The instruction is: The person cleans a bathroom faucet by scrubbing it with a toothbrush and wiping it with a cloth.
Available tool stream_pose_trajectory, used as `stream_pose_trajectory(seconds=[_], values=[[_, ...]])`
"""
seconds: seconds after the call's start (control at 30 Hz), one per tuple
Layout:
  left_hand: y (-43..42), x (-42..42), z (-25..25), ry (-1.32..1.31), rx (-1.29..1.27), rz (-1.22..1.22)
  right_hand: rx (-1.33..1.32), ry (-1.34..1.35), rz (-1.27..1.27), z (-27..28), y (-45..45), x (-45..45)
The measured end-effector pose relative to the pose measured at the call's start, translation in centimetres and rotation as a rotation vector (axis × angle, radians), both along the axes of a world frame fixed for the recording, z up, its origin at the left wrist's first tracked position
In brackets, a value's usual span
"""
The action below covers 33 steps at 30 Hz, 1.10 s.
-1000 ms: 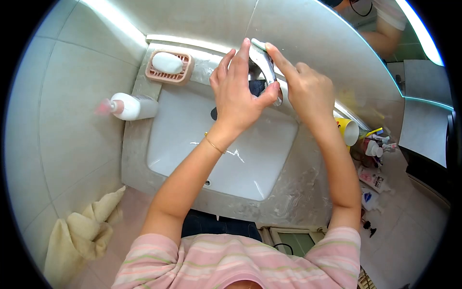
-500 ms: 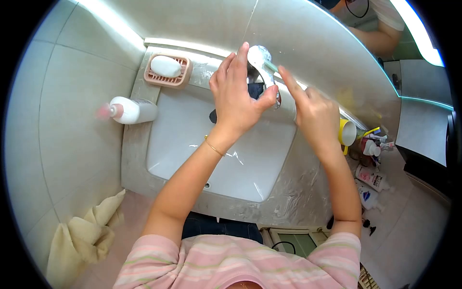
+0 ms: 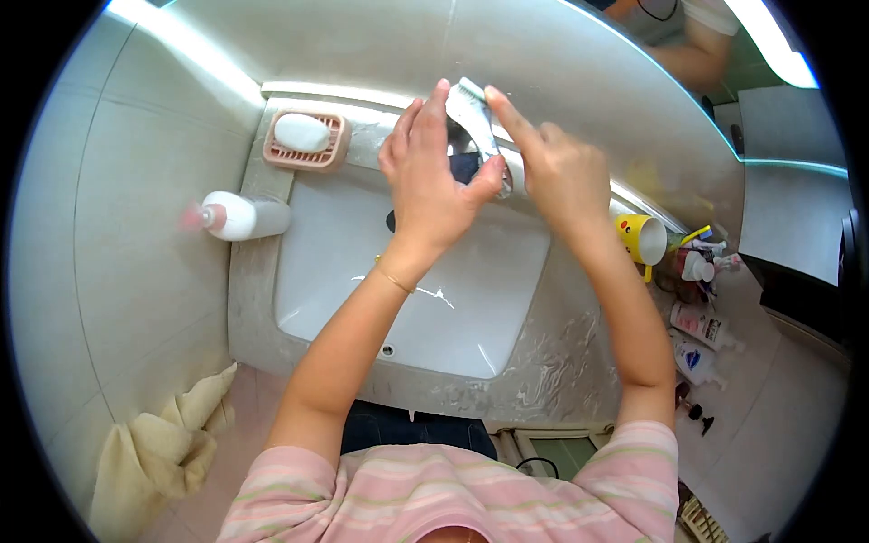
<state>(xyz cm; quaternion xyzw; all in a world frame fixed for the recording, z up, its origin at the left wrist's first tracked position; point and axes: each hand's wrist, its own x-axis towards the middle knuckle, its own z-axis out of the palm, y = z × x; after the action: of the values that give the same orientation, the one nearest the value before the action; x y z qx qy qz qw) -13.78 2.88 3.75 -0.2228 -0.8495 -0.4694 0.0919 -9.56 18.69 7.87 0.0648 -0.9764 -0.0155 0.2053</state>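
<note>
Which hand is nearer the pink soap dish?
Left. The left hand is at the faucet, just right of the pink soap dish in the image and apart from it; the right hand, with the brush, is farther right.

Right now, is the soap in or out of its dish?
In. The white soap bar rests on the slats of the pink soap dish, inside its rim.

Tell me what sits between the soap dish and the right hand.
In the head view, going across from the soap dish, first comes the left hand, then the chrome faucet, before the right hand.
</note>
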Motion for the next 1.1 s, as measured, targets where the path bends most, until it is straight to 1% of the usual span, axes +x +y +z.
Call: stream_pose_trajectory(seconds=[0.07,0.17,0.27,0.4,0.47,0.57,0.67,0.77,0.87,0.97,1.03,1.1], values=[[0.2,0.1,0.0,0.0,-0.017,0.002,0.011,-0.093,-0.046,0.2,0.0,2.3],[0.1,-0.1,-0.2,-0.026,0.019,-0.026,-0.005,-0.13,-0.052,1.2,-0.3,2.7],[0.1,-0.1,-0.2,-0.022,0.022,-0.017,0.015,-0.064,-0.013,0.4,-0.6,-0.7],[0.0,-0.3,-0.4,0.013,0.019,-0.019,-0.011,-0.087,-0.059,0.6,-0.6,2.1],[0.1,-0.3,-0.4,-0.01,0.032,-0.033,0.046,-0.106,-0.077,1.0,-0.2,3.1],[0.1,-0.1,-0.2,0.039,-0.005,0.003,0.036,-0.057,-0.046,0.3,-0.1,0.0],[-0.1,-0.1,0.0,0.03,-0.03,-0.006,0.012,-0.083,-0.049,-0.4,0.0,0.4],[0.0,-0.1,-0.1,0.017,-0.021,-0.015,-0.043,-0.104,-0.068,0.3,0.1,3.1],[0.1,-0.1,-0.2,0.009,0.004,-0.013,0.003,-0.095,-0.022,0.4,0.0,0.9],[-0.1,-0.1,0.0,0.001,-0.017,-0.017,-0.038,-0.041,-0.002,0.0,-0.4,-0.7],[-0.2,0.0,0.0,0.006,-0.021,-0.024,-0.064,-0.068,-0.014,-0.3,0.3,1.8],[0.1,-0.3,-0.1,0.018,-0.012,-0.018,-0.079,-0.089,-0.013,0.0,0.8,2.2]])
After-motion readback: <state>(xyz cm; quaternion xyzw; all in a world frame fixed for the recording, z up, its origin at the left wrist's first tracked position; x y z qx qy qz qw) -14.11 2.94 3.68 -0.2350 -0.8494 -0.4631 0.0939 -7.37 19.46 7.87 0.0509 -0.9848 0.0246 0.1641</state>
